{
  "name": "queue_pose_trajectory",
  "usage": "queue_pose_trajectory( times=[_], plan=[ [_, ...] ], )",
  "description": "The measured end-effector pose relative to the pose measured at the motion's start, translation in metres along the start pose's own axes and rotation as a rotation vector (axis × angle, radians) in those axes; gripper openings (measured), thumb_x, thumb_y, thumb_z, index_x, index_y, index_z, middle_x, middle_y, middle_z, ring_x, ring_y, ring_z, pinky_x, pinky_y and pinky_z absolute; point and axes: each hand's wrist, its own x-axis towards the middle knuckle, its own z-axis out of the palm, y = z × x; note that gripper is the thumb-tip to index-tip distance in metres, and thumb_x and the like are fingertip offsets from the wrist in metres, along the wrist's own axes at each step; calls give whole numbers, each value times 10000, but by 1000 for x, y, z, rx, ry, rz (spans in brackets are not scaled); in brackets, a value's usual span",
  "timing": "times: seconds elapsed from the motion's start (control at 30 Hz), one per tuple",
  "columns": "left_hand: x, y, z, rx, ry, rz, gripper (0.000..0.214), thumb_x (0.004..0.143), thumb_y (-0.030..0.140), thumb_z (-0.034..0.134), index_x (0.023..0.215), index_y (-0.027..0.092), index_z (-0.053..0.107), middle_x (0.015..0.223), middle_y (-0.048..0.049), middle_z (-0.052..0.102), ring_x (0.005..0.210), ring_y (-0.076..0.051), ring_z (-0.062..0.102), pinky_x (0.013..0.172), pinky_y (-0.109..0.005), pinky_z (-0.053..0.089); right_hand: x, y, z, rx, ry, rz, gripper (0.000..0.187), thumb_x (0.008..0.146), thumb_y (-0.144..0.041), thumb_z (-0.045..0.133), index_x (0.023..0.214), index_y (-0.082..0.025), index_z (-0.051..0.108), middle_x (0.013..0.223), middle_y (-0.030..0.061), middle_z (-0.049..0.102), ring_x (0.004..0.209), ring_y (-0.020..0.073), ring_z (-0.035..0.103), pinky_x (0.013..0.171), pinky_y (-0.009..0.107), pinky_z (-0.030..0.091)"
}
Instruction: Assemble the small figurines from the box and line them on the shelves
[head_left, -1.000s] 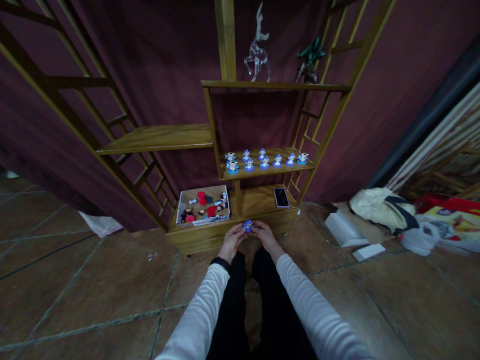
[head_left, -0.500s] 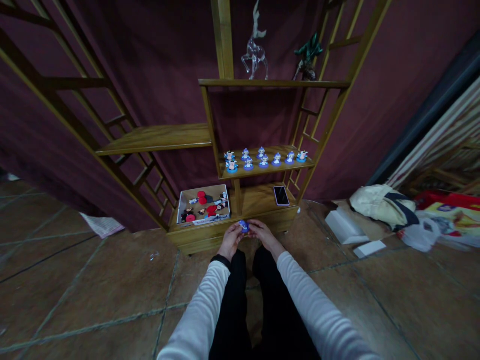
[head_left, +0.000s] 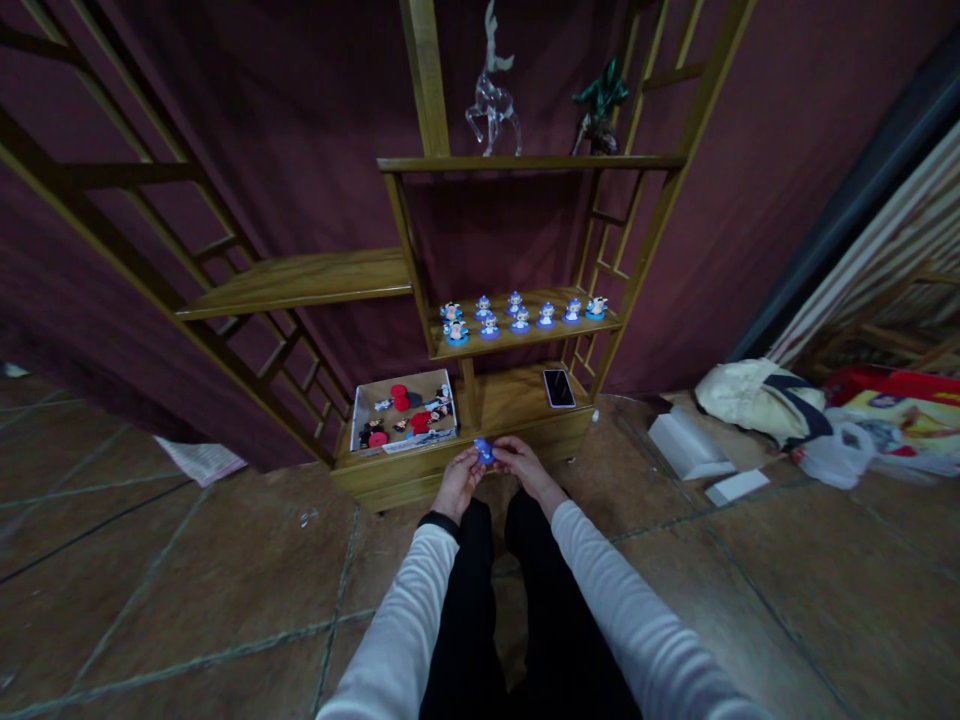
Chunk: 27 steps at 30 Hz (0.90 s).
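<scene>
At far left, a printed sheet [head_left: 199, 460] lies on the tiled floor. Next, on the left of the cabinet's low deck, stands a shallow, open-topped cardboard box [head_left: 429, 381]. It contains loose pieces lying in no order: red parts [head_left: 400, 398], dark parts toward its left end and small figures toward its right; individual items are too small to identify. The left hand [head_left: 459, 480] is just beside the front of the deck, its fingertips closed on a purple figurine [head_left: 484, 451]. Above, an open shelf compartment [head_left: 499, 345] holds nine upright figurines: two on blue bases at left, six purple-based ones [head_left: 520, 319] between, one blue-based at right. The right hand [head_left: 525, 468] pinches the purple figurine from the other side, in front of the deck. A phone [head_left: 559, 388] lies face up on the deck. On the floor at right are a white box [head_left: 690, 447], a cream bag [head_left: 754, 400] and a plastic bag [head_left: 838, 455]; their contents cannot be determined.
</scene>
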Motion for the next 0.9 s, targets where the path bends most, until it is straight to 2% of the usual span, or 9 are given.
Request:
queue_pose_trajectory(
  times=[0.3,0.47,0.7,0.9],
  plan=[
    [6,-4,-2,-18,46,-2,127,728,9,577,708,133,552,589,11,589,510,-58,567,513,-153,467,2,5,0,-8,-10,-18,401,575,-405,747,890,-208,596,649,-35,622,545,107,567,561,251,462],
    [6,-4,-2,-23,54,-13,123,748,-1,551,723,119,568,612,-11,614,523,-65,583,525,-156,479,7,9,-2,-4,16,-17,403,562,-414,750,876,-204,609,637,-38,615,550,108,571,569,252,471],
    [3,-3,-3,-1,-32,-4,119,780,52,557,852,108,634,709,-50,668,582,-74,607,594,-175,507,11,12,-4,16,64,-26,381,573,-422,734,858,-190,634,644,-26,616,538,96,554,568,255,468],
    [4,-5,-5,6,-80,1,162,734,64,630,888,112,632,772,-65,688,657,-100,639,677,-222,530,10,10,-4,16,89,-41,370,600,-435,706,863,-180,651,661,-10,628,544,96,548,569,252,452]
  ],
)
